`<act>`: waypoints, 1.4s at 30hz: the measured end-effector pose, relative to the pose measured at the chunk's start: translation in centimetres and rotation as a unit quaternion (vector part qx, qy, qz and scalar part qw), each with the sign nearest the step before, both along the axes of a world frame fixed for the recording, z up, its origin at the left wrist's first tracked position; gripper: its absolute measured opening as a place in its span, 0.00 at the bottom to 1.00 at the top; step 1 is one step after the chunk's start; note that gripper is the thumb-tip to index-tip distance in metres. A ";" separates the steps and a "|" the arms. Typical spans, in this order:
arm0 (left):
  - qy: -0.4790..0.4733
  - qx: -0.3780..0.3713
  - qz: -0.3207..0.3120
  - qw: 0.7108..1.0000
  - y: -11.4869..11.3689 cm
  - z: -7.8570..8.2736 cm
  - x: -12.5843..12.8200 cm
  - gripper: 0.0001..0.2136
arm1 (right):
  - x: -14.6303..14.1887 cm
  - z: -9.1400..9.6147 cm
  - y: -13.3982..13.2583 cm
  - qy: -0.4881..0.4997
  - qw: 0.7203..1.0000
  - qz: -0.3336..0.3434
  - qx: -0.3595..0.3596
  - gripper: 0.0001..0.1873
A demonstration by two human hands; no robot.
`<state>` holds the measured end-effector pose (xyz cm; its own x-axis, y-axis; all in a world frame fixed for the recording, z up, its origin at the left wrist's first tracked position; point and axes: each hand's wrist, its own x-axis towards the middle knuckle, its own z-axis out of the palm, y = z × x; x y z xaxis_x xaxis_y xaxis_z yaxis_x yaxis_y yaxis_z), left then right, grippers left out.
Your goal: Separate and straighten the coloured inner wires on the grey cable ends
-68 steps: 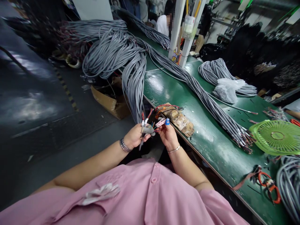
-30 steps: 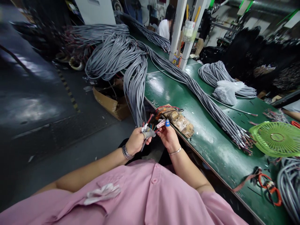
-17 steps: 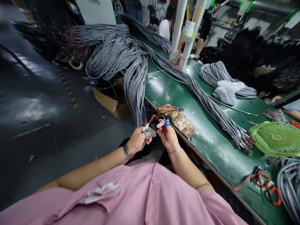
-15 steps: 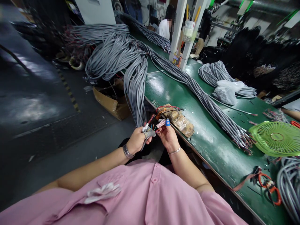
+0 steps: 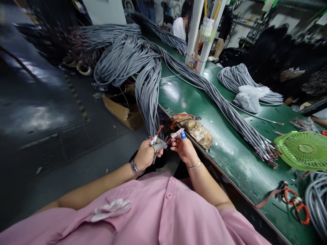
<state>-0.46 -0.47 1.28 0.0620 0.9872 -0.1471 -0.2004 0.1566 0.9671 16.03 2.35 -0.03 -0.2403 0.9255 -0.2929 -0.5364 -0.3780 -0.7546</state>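
A: What is the left hand [image 5: 146, 154] doing?

B: It is a fist, closed tight round the end of a grey cable [image 5: 158, 147]. The thumb is on top. Little coloured wires [image 5: 163, 137] stick up out of the fist.

A: And the right hand [image 5: 184, 149]?

B: It is just beside the left one, on its right, with the palm turned in. Its fingers are bent toward the wire tips. One finger has a blue cap [image 5: 183, 135]. I cannot tell if the fingers pinch a wire.

A: How are the arms?

B: Both are bent and come in from the near side. The left wrist has a watch [image 5: 134, 167]. The right wrist has a thin bracelet [image 5: 194, 166].

A: Where is the cable?

B: In the air, near the person, just off the left edge of the green table [image 5: 230, 153]. A big bunch of grey cables [image 5: 148, 92] hangs down from the table right behind it.

A: What lies close by?

B: A brown taped block [image 5: 199, 132], on the table edge just past the right hand.
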 end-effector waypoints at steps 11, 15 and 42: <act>0.041 0.020 -0.020 0.999 0.1 -0.9 0.3 0.09 | -0.3 0.1 -1.1 -0.070 0.995 0.057 0.038 0.20; 0.074 0.027 -0.037 0.996 -0.2 -1.4 0.0 0.06 | -0.7 -0.3 -1.8 -0.120 0.990 0.027 0.069 0.15; 0.072 -0.014 -0.086 0.994 -0.7 -1.4 0.5 0.08 | 0.8 -0.1 -2.0 -0.134 0.986 0.080 0.056 0.14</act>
